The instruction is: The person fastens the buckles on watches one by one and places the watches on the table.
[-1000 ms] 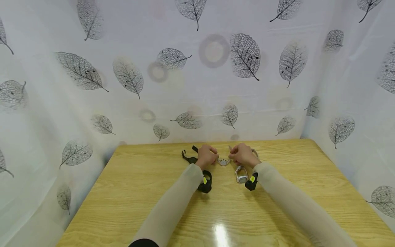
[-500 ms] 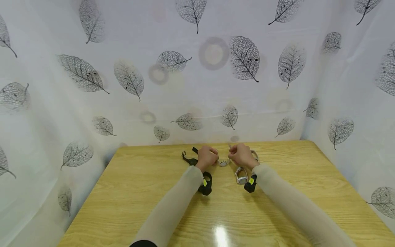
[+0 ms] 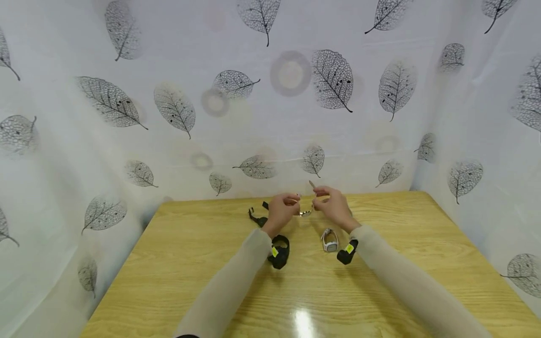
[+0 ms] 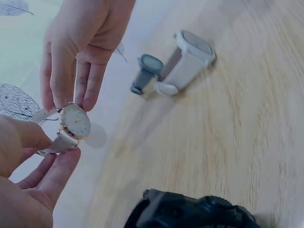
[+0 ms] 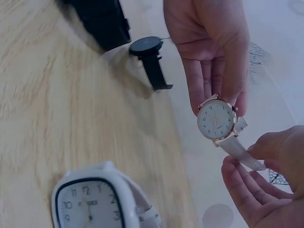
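Observation:
Between both hands a wristwatch (image 5: pixel 216 119) with a white dial, rose-gold case and pale strap is held up near the table's back edge. My left hand (image 3: pixel 282 213) pinches one side close to the case. With thumb and fingers, my right hand (image 3: pixel 334 206) grips the other strap half, whose tip sticks up above the hand in the head view. The right wrist view shows the dial face-on; in the left wrist view the same watch (image 4: pixel 76 121) is tilted, its strap partly hidden by the fingers.
On the wooden table (image 3: pixel 236 291), a white square-faced watch (image 3: pixel 330 241) stands before the right hand. A chunky black watch (image 4: pixel 190 213) is near the left wrist, and a slim black watch (image 5: pixel 146 45) lies behind it. A small grey-blue watch (image 4: pixel 148 71) sits at back right. A leaf-print curtain (image 3: pixel 253 117) hangs behind.
Both hands have risen slightly with the pale-strapped watch, lifting it higher and tilting it. The strap end at the right hand now points further up. The other watches have stayed put.

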The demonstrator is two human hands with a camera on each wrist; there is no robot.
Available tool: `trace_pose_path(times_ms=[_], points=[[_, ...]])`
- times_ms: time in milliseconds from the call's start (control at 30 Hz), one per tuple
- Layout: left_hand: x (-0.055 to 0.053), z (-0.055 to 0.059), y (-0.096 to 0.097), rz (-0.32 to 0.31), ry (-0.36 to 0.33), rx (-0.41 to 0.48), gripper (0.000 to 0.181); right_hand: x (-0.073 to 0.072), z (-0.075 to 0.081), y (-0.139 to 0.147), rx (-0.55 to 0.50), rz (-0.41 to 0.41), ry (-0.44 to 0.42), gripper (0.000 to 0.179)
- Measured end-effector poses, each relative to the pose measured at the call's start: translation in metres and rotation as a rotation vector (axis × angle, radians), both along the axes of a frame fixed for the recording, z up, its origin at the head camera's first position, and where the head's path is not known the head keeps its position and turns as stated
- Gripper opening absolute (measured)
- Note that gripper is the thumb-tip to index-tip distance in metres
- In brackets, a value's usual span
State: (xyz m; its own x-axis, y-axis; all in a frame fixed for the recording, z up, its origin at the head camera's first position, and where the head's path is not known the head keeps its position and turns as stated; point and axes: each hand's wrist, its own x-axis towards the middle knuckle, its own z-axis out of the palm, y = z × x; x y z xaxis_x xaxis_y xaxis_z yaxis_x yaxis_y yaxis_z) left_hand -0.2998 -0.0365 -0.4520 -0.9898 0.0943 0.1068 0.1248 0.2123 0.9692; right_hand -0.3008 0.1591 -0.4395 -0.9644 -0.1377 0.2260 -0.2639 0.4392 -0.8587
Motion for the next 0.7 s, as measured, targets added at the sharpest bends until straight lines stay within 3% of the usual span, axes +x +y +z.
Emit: trace_pose_path(times_ms=[267,700], points=[[0.006,0.009,-0.002,-0.022,0.065,0.186,0.017,0.006,0.011,0.006,-0.181,0.042,0.046,0.048],[0.013,0.006,-0.002,-0.071,0.087,0.270,0.017,0.016,0.003,0.011,-0.237,0.073,0.041,0.042]])
